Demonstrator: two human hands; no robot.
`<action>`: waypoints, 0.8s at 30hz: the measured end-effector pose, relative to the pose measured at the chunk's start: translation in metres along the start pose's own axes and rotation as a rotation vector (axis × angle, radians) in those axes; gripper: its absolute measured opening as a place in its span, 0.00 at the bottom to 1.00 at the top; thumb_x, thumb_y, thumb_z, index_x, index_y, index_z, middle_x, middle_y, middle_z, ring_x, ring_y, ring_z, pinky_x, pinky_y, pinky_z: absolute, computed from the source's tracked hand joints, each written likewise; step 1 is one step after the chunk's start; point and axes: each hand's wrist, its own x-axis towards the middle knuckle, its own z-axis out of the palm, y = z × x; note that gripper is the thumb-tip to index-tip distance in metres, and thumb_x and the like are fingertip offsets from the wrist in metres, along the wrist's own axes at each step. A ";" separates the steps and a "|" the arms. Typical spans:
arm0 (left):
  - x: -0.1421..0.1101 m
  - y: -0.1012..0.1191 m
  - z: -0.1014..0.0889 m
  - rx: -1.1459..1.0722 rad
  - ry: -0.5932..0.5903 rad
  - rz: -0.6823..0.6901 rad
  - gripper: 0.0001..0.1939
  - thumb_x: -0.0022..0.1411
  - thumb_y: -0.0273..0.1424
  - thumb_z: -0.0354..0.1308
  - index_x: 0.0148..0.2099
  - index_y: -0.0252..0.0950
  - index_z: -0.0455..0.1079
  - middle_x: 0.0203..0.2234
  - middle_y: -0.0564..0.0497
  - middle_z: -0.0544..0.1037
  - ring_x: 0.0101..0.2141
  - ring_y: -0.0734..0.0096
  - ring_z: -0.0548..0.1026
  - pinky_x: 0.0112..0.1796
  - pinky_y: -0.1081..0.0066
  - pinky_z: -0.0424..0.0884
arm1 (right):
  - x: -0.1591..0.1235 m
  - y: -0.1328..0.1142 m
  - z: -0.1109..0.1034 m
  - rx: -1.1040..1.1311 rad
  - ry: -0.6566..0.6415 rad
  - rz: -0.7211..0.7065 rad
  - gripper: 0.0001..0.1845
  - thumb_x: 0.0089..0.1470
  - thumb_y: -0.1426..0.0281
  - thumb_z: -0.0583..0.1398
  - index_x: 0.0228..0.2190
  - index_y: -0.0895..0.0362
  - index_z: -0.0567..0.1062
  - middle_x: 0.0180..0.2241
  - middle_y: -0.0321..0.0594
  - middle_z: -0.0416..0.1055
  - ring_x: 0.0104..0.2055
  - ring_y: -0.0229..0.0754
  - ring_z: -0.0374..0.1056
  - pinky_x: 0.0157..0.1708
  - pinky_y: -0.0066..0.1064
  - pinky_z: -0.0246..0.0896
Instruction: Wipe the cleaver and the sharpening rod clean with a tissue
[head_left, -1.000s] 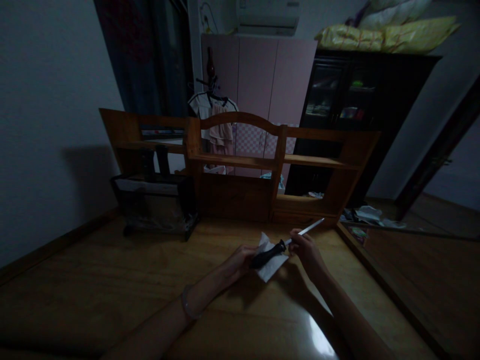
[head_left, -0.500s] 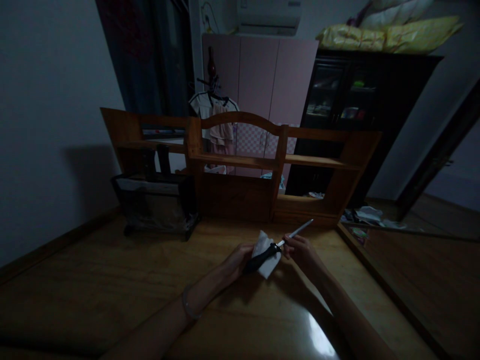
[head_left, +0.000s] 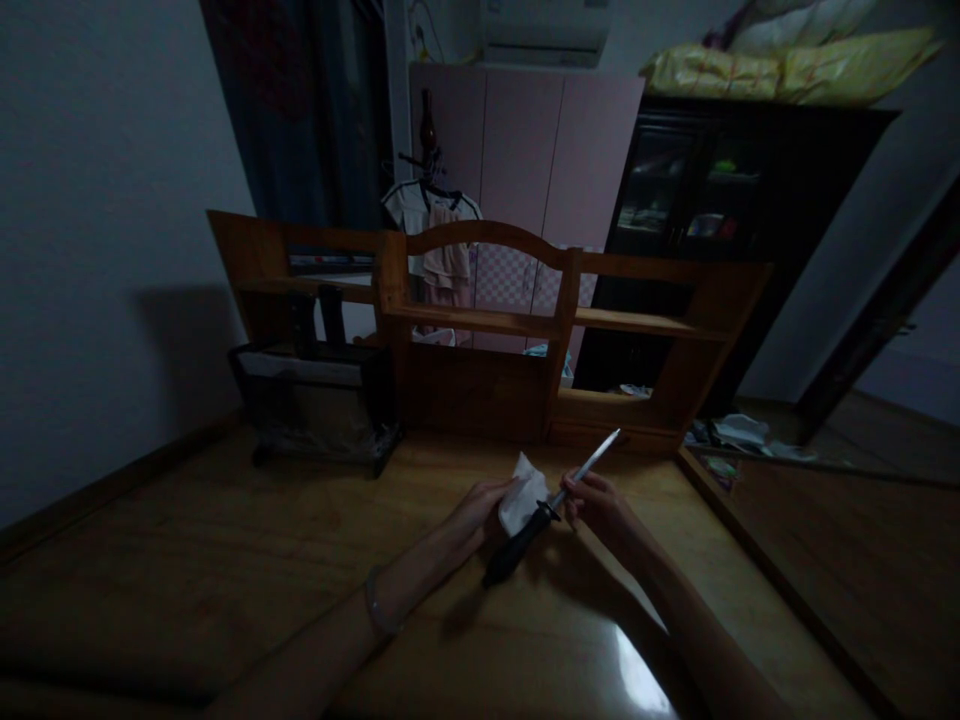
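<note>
Pinched by its metal rod, a sharpening steel [head_left: 519, 545] with a black handle and guard is in my right hand [head_left: 598, 503]. The rod points up and to the right, while the handle slants down to the left above the desk. My left hand [head_left: 480, 510] is closed on a white tissue [head_left: 525, 494], just behind the handle. The handle appears free of the left fingers; whether the tissue still touches it, I cannot tell.
At the left of the wooden desk [head_left: 315, 560] stands a knife block [head_left: 315, 400] with black handles sticking up. A wooden shelf [head_left: 480, 320] runs along the back edge. A raised rim [head_left: 780, 580] borders the right side.
The sharpening steel's handle has come away from the left hand and tissue and now hangs lower. The rod is tilted more steeply. The tissue stays in the left hand.
</note>
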 end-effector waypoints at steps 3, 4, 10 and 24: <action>0.000 -0.007 0.001 -0.021 -0.092 -0.067 0.16 0.55 0.38 0.62 0.39 0.30 0.76 0.34 0.43 0.76 0.32 0.66 0.72 0.37 0.70 0.66 | -0.001 0.000 0.000 -0.047 -0.025 0.007 0.07 0.52 0.67 0.62 0.28 0.59 0.73 0.20 0.34 0.67 0.20 0.33 0.61 0.21 0.25 0.57; 0.000 -0.011 0.000 -0.020 -0.101 -0.090 0.17 0.54 0.38 0.63 0.39 0.28 0.76 0.34 0.42 0.77 0.31 0.67 0.72 0.36 0.70 0.66 | -0.002 0.000 0.000 -0.070 -0.036 0.010 0.08 0.52 0.66 0.62 0.28 0.59 0.73 0.20 0.35 0.67 0.20 0.33 0.61 0.21 0.25 0.57; 0.002 -0.022 -0.009 0.045 -0.046 -0.120 0.20 0.48 0.39 0.67 0.36 0.26 0.77 0.29 0.42 0.77 0.26 0.70 0.72 0.30 0.73 0.64 | -0.004 -0.002 0.005 -0.141 -0.081 0.028 0.10 0.53 0.64 0.60 0.27 0.59 0.72 0.19 0.35 0.67 0.20 0.34 0.62 0.23 0.27 0.58; 0.001 -0.011 -0.002 -0.051 -0.062 -0.072 0.17 0.50 0.35 0.66 0.40 0.27 0.75 0.34 0.42 0.77 0.30 0.67 0.74 0.34 0.70 0.66 | -0.003 -0.004 0.006 -0.077 -0.029 0.014 0.11 0.53 0.65 0.60 0.24 0.59 0.72 0.20 0.35 0.67 0.20 0.34 0.62 0.22 0.26 0.55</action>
